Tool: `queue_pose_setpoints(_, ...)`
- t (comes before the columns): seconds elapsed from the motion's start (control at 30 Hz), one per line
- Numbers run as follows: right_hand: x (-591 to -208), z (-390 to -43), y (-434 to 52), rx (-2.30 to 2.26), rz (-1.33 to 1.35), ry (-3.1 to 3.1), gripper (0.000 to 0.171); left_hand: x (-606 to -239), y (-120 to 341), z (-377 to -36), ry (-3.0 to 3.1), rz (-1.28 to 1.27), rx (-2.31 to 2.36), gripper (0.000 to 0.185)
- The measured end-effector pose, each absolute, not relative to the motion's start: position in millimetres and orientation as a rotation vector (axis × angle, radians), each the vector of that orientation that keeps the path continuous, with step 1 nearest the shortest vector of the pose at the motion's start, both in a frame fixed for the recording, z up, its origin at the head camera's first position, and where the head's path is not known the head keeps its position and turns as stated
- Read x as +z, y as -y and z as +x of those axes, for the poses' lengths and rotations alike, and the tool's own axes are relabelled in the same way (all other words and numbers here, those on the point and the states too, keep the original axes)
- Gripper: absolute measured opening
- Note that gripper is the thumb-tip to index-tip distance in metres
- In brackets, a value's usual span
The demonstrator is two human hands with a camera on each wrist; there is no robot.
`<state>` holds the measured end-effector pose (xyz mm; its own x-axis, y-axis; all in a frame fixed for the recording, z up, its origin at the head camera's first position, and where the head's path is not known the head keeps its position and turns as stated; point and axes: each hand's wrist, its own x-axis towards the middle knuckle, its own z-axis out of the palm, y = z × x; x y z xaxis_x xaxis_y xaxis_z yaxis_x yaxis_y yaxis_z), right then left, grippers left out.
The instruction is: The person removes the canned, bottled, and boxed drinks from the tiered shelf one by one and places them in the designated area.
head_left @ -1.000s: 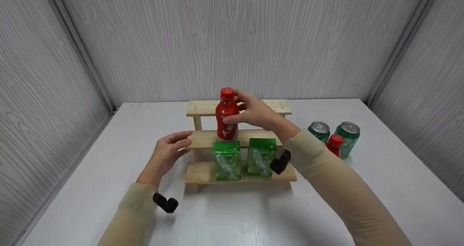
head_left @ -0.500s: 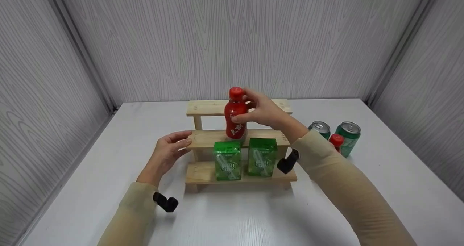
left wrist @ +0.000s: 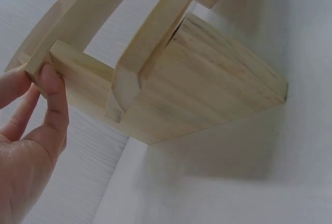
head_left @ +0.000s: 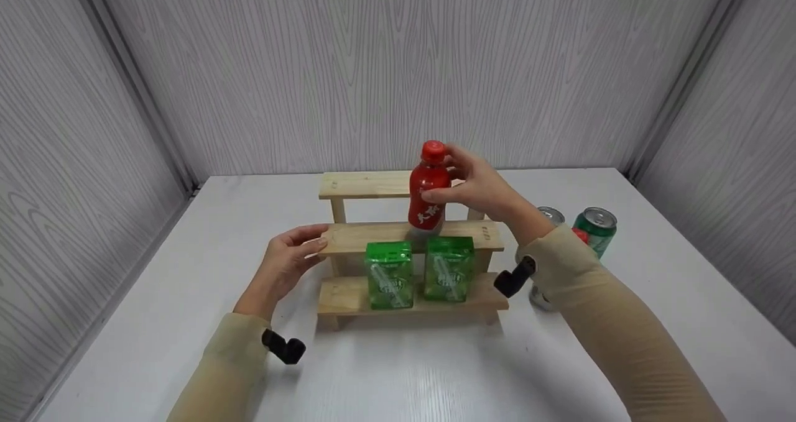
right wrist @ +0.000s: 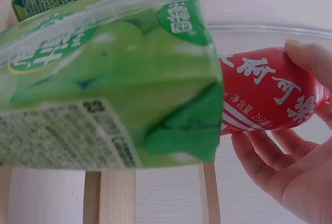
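Observation:
My right hand [head_left: 482, 189] grips a red plastic cola bottle [head_left: 428, 186], thumb on one side and fingers on the other. The bottle leans slightly, its base close over the middle board of a three-tier wooden shelf [head_left: 364, 238]. In the right wrist view, a green juice box [right wrist: 114, 89] partly covers the bottle [right wrist: 259, 92]. My left hand [head_left: 289, 257] pinches the left end of the middle board; the left wrist view shows thumb and fingers at that board end [left wrist: 41, 63]. Two juice boxes, one left [head_left: 390, 279] and one right [head_left: 449, 273], stand upright on the lowest board.
Right of the shelf stands a green soda can [head_left: 597, 226]. Another can [head_left: 551, 214] and a second red bottle cap [head_left: 581, 234] are mostly hidden behind my right sleeve [head_left: 578, 279]. A grey panel wall [head_left: 398, 74] rises behind the white table [head_left: 385, 372].
My right hand has carried the red cola bottle rightward along the middle tier and slightly up. My left hand stays at the board's left end. My right sleeve covers more of the second bottle.

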<state>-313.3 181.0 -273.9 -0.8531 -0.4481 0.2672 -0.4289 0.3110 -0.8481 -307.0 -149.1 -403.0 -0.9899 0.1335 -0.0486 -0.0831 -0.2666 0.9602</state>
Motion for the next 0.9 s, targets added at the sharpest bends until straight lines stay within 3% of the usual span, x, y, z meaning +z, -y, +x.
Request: queue_pose_setpoints(0.9, -259, -301, -251, -1.740, -0.579, -2.634, 0.079, -405, 145, -309, -1.772, 0.044, 2.428, 0.033)
